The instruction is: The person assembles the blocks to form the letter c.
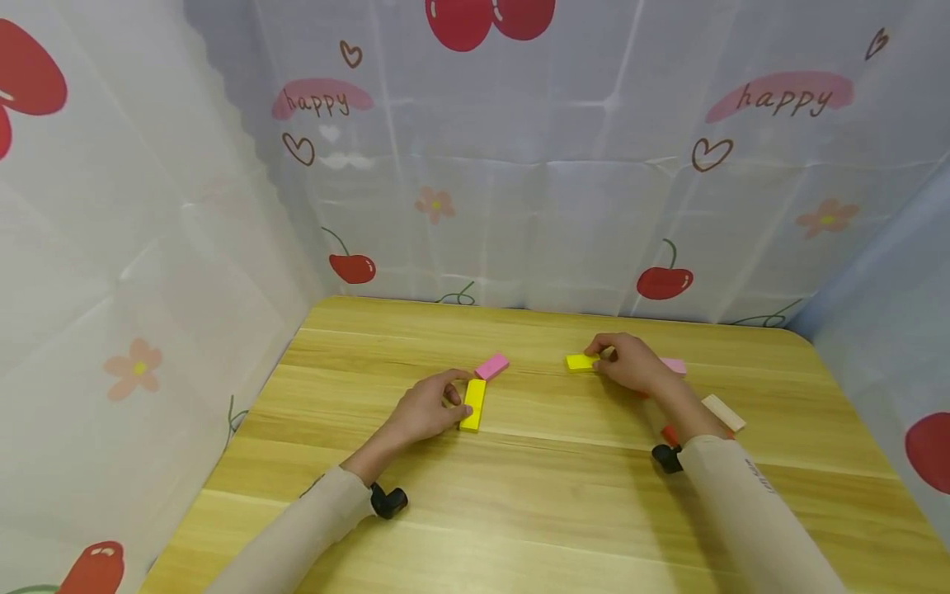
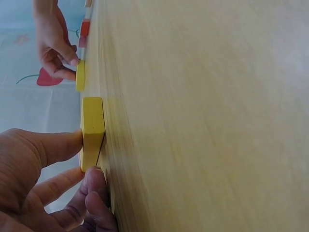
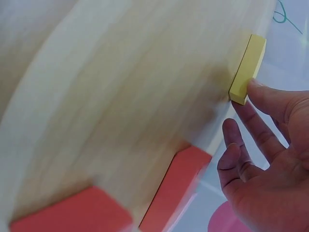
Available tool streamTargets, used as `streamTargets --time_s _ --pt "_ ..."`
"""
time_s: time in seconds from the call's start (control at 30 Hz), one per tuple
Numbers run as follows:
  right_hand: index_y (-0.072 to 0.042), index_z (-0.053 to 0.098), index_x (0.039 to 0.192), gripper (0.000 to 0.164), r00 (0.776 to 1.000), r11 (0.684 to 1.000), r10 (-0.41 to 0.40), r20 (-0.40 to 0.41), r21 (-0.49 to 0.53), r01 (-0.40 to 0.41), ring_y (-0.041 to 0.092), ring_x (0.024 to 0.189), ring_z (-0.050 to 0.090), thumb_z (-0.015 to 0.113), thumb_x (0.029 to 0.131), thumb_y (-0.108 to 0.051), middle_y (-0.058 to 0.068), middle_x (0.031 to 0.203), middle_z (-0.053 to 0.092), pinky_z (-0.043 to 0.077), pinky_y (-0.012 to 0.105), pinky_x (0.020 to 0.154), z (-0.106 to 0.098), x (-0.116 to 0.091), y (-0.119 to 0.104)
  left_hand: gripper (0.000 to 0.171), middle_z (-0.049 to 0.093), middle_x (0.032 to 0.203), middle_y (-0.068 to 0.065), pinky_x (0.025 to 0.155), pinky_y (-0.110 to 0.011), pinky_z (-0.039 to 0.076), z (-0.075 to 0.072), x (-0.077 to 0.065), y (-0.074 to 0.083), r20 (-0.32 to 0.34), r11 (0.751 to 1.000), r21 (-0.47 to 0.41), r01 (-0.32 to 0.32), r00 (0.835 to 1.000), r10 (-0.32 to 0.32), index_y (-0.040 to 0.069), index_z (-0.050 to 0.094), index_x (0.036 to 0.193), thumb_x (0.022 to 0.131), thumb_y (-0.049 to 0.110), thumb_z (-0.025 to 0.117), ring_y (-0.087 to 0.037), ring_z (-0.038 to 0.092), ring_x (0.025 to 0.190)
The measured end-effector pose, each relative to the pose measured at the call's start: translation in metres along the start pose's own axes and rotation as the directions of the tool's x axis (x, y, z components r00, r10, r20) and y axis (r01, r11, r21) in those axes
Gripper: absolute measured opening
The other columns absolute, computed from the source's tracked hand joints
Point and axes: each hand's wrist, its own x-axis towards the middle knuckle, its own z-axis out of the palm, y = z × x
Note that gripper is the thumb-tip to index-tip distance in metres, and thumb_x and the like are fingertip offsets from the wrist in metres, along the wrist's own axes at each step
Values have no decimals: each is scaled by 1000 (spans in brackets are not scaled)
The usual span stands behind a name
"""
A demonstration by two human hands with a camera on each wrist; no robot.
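My left hand point(image 1: 426, 406) pinches a yellow block point(image 1: 473, 405) that lies lengthwise away from me on the table. In the left wrist view its thumb is against the side of that block point(image 2: 93, 116), with the index fingertip by the far end. A pink block point(image 1: 492, 366) lies just beyond, close to the yellow one's far end. Farther right, my right hand point(image 1: 627, 363) grips the right end of a second yellow block point(image 1: 580, 363) between thumb and index finger. The right wrist view shows this block point(image 3: 247, 70) flat on the table, the other fingers curled beside it.
Around my right forearm lie a pale wooden block point(image 1: 723, 412), another pink block point(image 1: 674, 365) and red blocks point(image 1: 670, 436), partly hidden by the arm. A patterned curtain point(image 1: 519, 231) hangs along the table's point(image 1: 534, 511) back edge and both sides.
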Motion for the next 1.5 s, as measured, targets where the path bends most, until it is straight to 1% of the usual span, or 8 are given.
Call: streamTargets --time_s 0.17,0.3,0.5,0.7,0.87,1.07,1.23,1.5 --pt "-6 75 121 21 1000 1000 -3 6 17 3 25 89 63 70 101 -7 25 130 71 49 33 79 4 5 -3 55 68 96 1 66 -31 44 2 0 0 -1 1000 5 -4 1000 4 21 63 148 96 26 81 -16 57 74" --pt "-5 75 120 20 1000 1000 -15 0 25 15 25 90 65 70 101 -6 25 129 71 49 32 78 9 9 -6 55 68 95 2 65 -31 43 3 1 -1 -4 1000 4 -2 1000 2 22 63 148 96 26 82 -17 57 73" --pt "-4 75 120 20 999 999 -32 -7 26 32 30 97 70 70 101 -6 26 130 72 53 35 81 15 16 -11 55 68 95 2 65 -31 43 3 1 -2 -6 1000 6 -4 1000 4 21 63 148 96 25 82 -16 57 73" --pt "-5 75 120 20 1000 1000 -23 -12 18 23 30 99 69 69 101 -6 24 130 72 54 39 86 20 20 -17 56 68 95 1 64 -30 43 2 1 -2 -1 1000 7 -5 1000 5 21 63 148 96 25 82 -16 56 73" --pt "-4 75 120 20 1000 999 -23 -11 27 23 30 96 67 69 100 -6 24 129 72 54 40 86 22 23 -24 55 67 96 2 65 -31 43 2 1 -2 -4 1000 11 -1 1000 1 22 63 148 96 25 82 -16 57 73" --pt "-4 75 122 22 1000 999 -26 -6 33 27 32 101 69 68 101 -5 23 131 72 56 45 90 26 27 -30 55 67 96 2 64 -31 43 2 1 -2 -6 1000 4 -5 1000 5 23 64 148 96 25 82 -17 57 73" --pt "-4 75 122 21 999 999 -29 -17 29 30 33 102 68 68 102 -5 22 130 73 55 49 94 31 33 -38 55 67 95 2 65 -31 44 2 1 -2 -8 1000 5 -2 1000 2 22 63 148 96 25 82 -17 57 74" --pt "-5 76 123 22 1000 999 -29 -6 30 29 34 107 68 68 102 -7 22 132 72 55 53 99 37 42 -48 55 67 95 2 67 -32 45 3 2 -3 -12 1000 6 -1 1000 1 23 63 148 96 26 82 -17 58 75"
